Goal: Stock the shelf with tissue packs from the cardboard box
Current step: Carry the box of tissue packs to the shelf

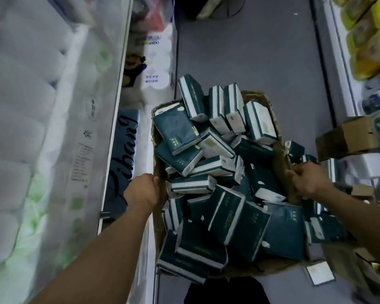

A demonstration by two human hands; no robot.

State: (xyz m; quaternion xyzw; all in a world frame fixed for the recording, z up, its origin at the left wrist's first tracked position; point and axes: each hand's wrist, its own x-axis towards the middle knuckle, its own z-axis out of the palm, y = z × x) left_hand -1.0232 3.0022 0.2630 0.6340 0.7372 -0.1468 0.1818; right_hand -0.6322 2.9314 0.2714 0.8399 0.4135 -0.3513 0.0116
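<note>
A cardboard box sits on the aisle floor, heaped with several dark green and white tissue packs. My left hand grips the box's left wall, fingers curled over its rim. My right hand grips the box's right wall in the same way. Some packs spill over the right side near my right forearm. The shelf stands along the left, its white edge running down beside the box.
Large wrapped toilet-roll bundles fill the left shelf, with a dark blue pack below. A small brown carton sits at the right by another shelf of yellow and blue goods. Grey floor lies beyond the box.
</note>
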